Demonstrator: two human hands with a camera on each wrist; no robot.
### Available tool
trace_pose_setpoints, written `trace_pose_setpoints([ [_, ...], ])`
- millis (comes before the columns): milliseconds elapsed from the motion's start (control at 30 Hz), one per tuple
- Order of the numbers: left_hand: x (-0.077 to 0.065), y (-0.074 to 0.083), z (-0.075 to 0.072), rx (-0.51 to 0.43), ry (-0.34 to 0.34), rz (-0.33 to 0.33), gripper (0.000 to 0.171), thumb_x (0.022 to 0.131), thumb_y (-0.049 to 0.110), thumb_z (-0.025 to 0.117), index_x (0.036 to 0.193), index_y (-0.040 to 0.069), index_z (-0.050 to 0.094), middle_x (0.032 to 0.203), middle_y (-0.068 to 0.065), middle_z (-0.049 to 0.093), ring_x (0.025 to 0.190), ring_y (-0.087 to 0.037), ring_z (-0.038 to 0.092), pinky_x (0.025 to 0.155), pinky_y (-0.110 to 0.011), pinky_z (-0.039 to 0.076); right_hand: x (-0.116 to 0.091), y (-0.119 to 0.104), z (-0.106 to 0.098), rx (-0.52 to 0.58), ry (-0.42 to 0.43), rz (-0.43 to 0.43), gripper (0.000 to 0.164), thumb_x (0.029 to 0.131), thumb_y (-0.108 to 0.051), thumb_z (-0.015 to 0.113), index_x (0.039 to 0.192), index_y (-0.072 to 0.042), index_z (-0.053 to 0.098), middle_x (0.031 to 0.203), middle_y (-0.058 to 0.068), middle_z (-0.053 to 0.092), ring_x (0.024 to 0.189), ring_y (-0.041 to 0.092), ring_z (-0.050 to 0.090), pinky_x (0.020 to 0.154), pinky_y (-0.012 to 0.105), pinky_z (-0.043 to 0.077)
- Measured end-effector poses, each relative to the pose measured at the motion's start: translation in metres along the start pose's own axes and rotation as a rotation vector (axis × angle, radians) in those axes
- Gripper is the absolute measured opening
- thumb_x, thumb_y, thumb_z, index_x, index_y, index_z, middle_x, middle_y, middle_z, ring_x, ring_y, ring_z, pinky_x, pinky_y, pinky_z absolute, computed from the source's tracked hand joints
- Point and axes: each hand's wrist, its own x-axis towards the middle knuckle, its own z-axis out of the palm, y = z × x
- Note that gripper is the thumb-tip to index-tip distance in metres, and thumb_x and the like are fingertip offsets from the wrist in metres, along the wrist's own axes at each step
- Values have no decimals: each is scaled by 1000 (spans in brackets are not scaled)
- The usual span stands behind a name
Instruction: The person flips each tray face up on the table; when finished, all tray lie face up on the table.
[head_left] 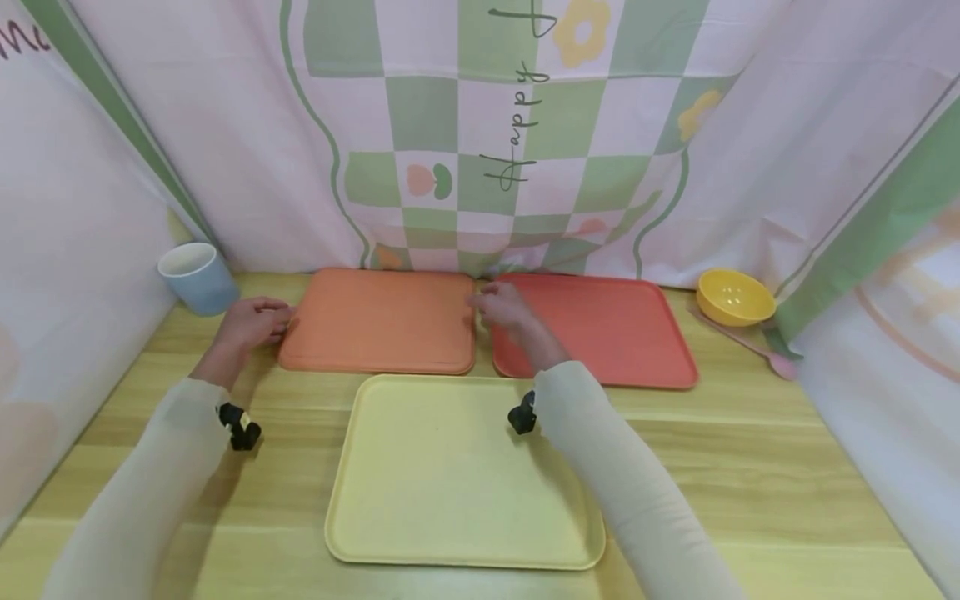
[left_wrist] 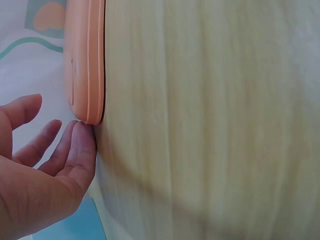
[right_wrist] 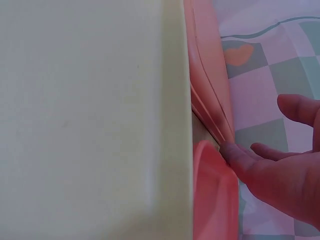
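A flat orange tray-shaped piece [head_left: 382, 321] lies at the back of the table, its smooth face up. Along its thick rounded side, a seam shows in the left wrist view [left_wrist: 89, 65]. My left hand [head_left: 255, 323] is at its left end, fingertips right at the edge and thumb apart. At the opposite end, my right hand [head_left: 504, 305] has its fingertips by the right edge, in the narrow gap before a red tray [head_left: 607, 333]. In the right wrist view the right thumb [right_wrist: 297, 110] stands away from the fingers. Neither hand grips anything.
A pale yellow tray [head_left: 457, 475] lies in front, under the right forearm. On the left stands a blue cup [head_left: 198, 279]. A yellow bowl [head_left: 735, 297] and a pink spoon [head_left: 750, 343] are at the back right. Printed cloth [head_left: 495, 125] hangs behind the table.
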Motion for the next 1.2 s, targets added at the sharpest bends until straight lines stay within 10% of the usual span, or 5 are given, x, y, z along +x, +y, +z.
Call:
trace_pose_setpoints([
  [200,0,2,2,0,-11,-9,53,104,25,59,144,-6,47,134,-20,55,91,-9,61,79,-21,56,-2,-3,7,33,-17,32,62,100,-14,62,152,7,35,145,20,48,76,10,52,84,29,50],
  [400,1,3,3,-1,-10,-9,55,104,27,59,146,-6,46,137,-22,55,91,-8,61,81,-23,56,-1,-3,11,103,-16,26,61,100,-10,61,151,9,35,153,22,40,135,28,46,108,39,44],
  [1067,4,6,13,-117,60,-106,46,101,19,60,141,-4,55,125,-10,57,92,-9,57,84,-23,51,1,1,13,191,3,48,52,100,-3,61,147,8,42,153,18,41,121,25,54,107,37,45],
  [1200,5,7,10,-128,50,-111,29,96,16,64,119,-1,67,98,-2,62,82,-10,55,74,-23,50,0,1,13,204,2,42,52,99,-2,61,146,8,43,153,18,41,129,27,51,109,38,43],
])
